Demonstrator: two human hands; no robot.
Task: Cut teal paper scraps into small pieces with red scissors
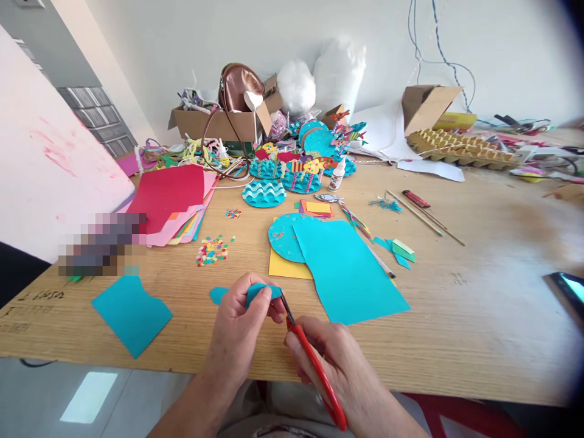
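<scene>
Between the thumb and fingers of my left hand [241,322] is a small piece of blue paper [259,294]. My right hand [331,353] grips red-handled scissors [314,359], whose blades meet the right edge of that piece. Beside my left hand, a blue scrap [218,295] lies on the table. A large blue sheet [351,274] with a wavy edge rests beyond my right hand, partly over a speckled blue disc [285,237] and a yellow sheet [287,266]. Another cut blue sheet [132,316] lies to the left.
Colored paper dots [213,250] and a stack of colored sheets [168,204] are at the left. Farther back stand finished-looking blue paper crafts [301,179], a glue bottle [336,175] and a cardboard box [205,126]. Sticks [415,213] and a phone [568,292] lie at the right.
</scene>
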